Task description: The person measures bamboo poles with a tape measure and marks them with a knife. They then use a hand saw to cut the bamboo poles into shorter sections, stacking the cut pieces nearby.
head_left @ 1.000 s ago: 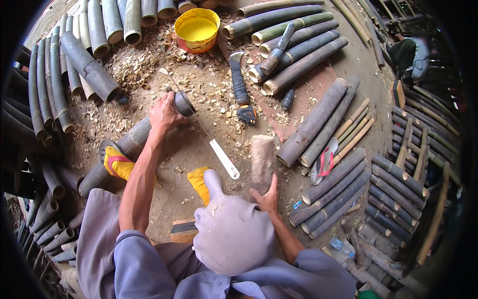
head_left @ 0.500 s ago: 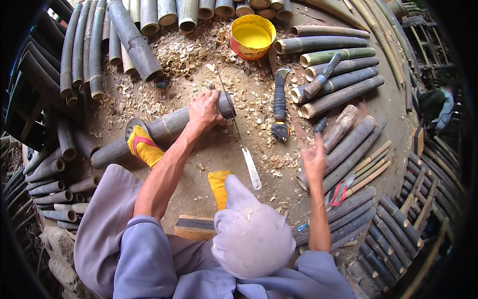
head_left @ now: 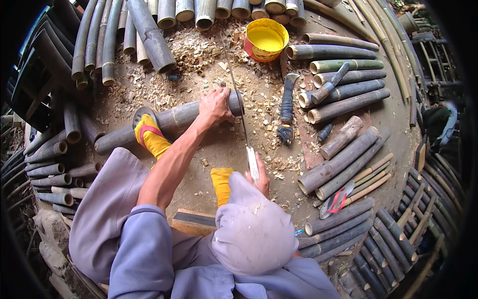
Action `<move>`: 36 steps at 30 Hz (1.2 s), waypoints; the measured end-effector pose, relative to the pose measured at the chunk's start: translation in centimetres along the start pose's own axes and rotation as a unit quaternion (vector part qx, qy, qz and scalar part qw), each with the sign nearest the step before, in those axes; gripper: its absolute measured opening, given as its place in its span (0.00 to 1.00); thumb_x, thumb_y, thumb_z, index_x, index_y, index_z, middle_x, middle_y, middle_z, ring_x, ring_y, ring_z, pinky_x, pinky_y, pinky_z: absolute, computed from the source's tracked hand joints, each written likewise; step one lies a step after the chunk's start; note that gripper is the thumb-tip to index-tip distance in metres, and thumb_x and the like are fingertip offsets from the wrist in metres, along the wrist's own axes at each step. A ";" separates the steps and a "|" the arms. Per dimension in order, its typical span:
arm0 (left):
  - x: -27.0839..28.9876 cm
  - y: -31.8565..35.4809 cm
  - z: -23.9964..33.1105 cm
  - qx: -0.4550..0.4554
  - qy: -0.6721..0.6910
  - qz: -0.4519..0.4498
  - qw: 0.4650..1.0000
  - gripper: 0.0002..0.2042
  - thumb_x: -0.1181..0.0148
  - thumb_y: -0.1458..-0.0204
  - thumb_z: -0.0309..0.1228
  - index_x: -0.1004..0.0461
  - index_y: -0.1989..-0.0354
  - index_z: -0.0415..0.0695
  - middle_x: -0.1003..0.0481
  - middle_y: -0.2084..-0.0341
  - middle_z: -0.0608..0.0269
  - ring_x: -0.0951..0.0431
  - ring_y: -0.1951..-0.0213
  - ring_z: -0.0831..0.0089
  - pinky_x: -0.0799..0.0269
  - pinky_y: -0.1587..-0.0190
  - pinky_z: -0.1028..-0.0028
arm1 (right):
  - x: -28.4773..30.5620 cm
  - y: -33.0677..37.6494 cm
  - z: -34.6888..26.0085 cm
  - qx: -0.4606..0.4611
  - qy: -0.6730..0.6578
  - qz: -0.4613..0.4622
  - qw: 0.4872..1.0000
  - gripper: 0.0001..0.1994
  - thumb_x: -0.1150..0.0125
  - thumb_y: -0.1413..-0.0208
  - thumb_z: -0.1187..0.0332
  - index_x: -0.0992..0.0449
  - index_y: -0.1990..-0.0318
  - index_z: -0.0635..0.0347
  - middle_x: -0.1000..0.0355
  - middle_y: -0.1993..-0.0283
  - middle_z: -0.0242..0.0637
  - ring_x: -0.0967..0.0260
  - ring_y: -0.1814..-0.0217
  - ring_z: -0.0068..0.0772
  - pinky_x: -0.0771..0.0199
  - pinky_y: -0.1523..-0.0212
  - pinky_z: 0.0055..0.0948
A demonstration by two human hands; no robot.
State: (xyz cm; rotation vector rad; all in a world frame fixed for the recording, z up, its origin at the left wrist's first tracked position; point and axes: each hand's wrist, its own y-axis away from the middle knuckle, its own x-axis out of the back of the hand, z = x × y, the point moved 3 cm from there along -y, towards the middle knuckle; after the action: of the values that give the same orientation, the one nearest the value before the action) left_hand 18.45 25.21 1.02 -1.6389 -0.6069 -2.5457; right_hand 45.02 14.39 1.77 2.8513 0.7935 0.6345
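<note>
A dark bamboo tube [head_left: 174, 119] lies slantwise across the ground before me. My left hand [head_left: 215, 105] is closed over it near its right end, thumb and fingers spread round its upper side. My right hand [head_left: 261, 180] is wrapped about the white handle of a hand saw [head_left: 253, 163]. The saw's long thin blade runs up past the tube's right end, right beside my left hand; whether its teeth touch the bamboo I cannot tell. My left foot, in a yellow sock [head_left: 155, 140] and a sandal with a red strap, lies across the tube.
Wood chips [head_left: 199, 47] litter the ground. A yellow bucket [head_left: 266, 41] stands at the far middle. A wrapped-handled blade tool [head_left: 287, 107] lies right of the saw. Bamboo pieces [head_left: 348, 94] are stacked right, left and far. A loose sandal [head_left: 337, 200] lies at right.
My right hand has come in from the right and taken hold of the saw's handle. The left hand stays on the bamboo tube. The whole view has shifted slightly.
</note>
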 end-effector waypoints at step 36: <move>0.6 0.7 -1.4 0.023 -0.022 0.049 0.998 0.36 0.25 0.79 0.41 0.32 0.53 0.49 0.27 0.57 0.62 0.27 0.51 0.63 0.36 0.51 0.55 | 3.5 3.5 -4.4 -0.021 0.079 -0.042 0.996 0.22 0.44 0.44 0.74 0.33 0.39 0.61 0.28 0.49 0.52 0.23 0.67 0.47 0.25 0.68 0.38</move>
State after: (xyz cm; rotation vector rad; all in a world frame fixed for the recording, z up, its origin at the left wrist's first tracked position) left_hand 17.20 24.15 1.26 -1.6709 -0.5677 -2.4146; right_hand 47.54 13.20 7.82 2.7393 0.9069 0.8611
